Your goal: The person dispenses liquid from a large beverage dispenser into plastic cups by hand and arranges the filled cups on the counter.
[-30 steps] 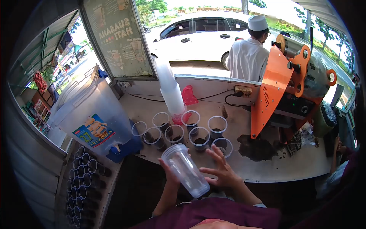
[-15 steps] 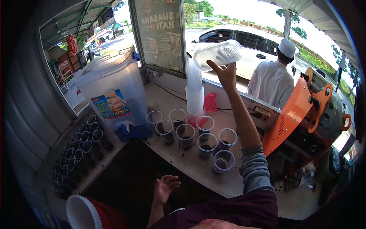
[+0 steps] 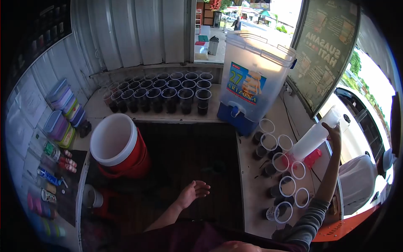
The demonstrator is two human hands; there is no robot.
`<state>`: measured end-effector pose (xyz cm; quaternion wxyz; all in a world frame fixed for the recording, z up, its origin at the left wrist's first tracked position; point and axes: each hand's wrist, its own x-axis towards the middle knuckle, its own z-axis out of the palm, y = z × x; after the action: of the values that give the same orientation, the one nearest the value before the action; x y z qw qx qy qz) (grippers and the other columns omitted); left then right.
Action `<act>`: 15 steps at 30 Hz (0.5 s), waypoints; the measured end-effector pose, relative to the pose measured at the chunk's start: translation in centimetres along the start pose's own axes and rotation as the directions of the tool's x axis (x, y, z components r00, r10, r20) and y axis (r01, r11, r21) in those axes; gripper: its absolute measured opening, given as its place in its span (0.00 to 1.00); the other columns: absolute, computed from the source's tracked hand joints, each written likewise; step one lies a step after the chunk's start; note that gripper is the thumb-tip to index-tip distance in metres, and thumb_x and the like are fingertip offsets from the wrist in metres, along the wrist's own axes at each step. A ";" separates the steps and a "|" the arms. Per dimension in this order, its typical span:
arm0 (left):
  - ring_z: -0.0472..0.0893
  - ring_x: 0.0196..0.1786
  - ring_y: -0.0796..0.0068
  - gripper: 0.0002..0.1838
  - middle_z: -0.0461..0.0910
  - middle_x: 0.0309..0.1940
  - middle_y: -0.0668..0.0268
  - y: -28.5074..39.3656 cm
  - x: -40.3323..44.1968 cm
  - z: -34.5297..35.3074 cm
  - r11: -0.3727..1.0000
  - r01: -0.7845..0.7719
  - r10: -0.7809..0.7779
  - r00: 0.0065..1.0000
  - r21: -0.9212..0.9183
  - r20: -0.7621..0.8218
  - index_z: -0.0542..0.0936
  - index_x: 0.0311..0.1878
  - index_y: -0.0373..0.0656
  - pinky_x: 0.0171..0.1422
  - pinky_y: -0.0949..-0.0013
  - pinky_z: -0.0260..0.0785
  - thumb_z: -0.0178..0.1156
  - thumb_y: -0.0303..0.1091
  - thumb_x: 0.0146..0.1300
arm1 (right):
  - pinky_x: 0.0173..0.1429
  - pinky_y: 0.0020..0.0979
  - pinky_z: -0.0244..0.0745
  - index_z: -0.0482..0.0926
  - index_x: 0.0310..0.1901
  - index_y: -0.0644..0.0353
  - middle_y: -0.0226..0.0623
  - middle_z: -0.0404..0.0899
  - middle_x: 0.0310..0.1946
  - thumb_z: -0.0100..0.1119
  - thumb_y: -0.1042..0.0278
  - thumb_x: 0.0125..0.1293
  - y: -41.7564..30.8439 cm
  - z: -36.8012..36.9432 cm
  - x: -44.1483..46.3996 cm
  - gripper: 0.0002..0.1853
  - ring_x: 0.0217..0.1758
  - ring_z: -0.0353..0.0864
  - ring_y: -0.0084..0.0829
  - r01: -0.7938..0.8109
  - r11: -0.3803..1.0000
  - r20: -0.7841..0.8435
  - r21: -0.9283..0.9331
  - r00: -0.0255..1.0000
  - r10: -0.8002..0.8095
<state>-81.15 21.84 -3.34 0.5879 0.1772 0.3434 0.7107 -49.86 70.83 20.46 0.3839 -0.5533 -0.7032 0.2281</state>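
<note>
My right hand (image 3: 334, 135) reaches out at the right with its fingers round the upper part of a tall stack of clear plastic cups (image 3: 310, 140). The stack leans in this view and stands behind a group of single plastic cups with dark liquid (image 3: 273, 169) on the right counter. A pink plastic bag (image 3: 312, 158) lies by the foot of the stack. My left hand (image 3: 194, 193) hangs over the dark floor, fingers stretched out and holding nothing.
Rows of filled cups (image 3: 171, 98) line the back counter. A clear drink dispenser (image 3: 252, 80) stands in the corner. A red bucket with a white rim (image 3: 138, 155) is left of me. Stacked plastic boxes (image 3: 61, 126) sit far left. A person in white (image 3: 357, 185) is outside.
The view has swung left. My right hand has brought the cups it held tilted in the air down onto the tall stack. My left hand stays empty.
</note>
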 end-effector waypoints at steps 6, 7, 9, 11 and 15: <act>0.76 0.47 0.67 0.22 0.75 0.47 0.58 1.1 -0.5 0.6 0.994 -0.034 0.032 0.999 0.106 0.019 0.71 0.48 0.43 0.53 0.66 0.67 0.42 0.51 0.66 | 0.50 0.37 0.71 0.57 0.60 0.60 0.55 0.72 0.49 0.73 0.45 0.39 1.3 -0.5 0.8 0.50 0.48 0.76 0.45 0.314 0.949 -0.344 0.035 0.895 -0.283; 0.77 0.47 0.67 0.21 0.75 0.47 0.58 1.1 -0.5 0.4 0.995 -0.028 0.024 0.999 0.101 0.040 0.71 0.48 0.42 0.52 0.66 0.68 0.42 0.50 0.66 | 0.49 0.38 0.71 0.57 0.60 0.59 0.55 0.72 0.49 0.73 0.45 0.39 -0.3 -0.6 0.3 0.50 0.47 0.76 0.46 0.286 0.958 -0.365 0.006 0.893 -0.264; 0.77 0.47 0.66 0.21 0.75 0.46 0.58 1.1 -0.4 0.4 0.994 -0.002 -0.005 0.998 0.111 0.060 0.71 0.48 0.42 0.52 0.66 0.68 0.43 0.50 0.66 | 0.48 0.40 0.71 0.56 0.61 0.55 0.55 0.73 0.48 0.73 0.45 0.39 -2.6 -0.5 0.2 0.50 0.45 0.77 0.46 0.295 0.953 -0.408 -0.064 0.864 -0.295; 0.77 0.47 0.66 0.21 0.75 0.46 0.58 0.6 0.0 0.6 0.994 0.003 -0.011 0.997 0.106 0.074 0.71 0.48 0.42 0.52 0.66 0.68 0.43 0.50 0.66 | 0.47 0.42 0.71 0.57 0.61 0.47 0.53 0.75 0.45 0.74 0.48 0.38 -3.2 -0.9 1.1 0.48 0.44 0.77 0.46 0.311 0.940 -0.413 -0.143 0.844 -0.342; 0.77 0.46 0.67 0.21 0.75 0.45 0.58 0.5 2.7 2.1 0.988 0.009 -0.028 0.992 0.154 0.122 0.71 0.48 0.41 0.52 0.67 0.67 0.47 0.50 0.64 | 0.48 0.40 0.72 0.68 0.54 0.44 0.48 0.78 0.40 0.74 0.53 0.39 -4.6 -2.3 1.4 0.37 0.46 0.78 0.43 0.230 0.953 -0.415 -0.196 0.861 -0.293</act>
<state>-80.83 24.95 -1.94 0.5992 0.2622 0.3615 0.6645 -50.98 70.59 25.66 0.5202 -0.5150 -0.6813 -0.0065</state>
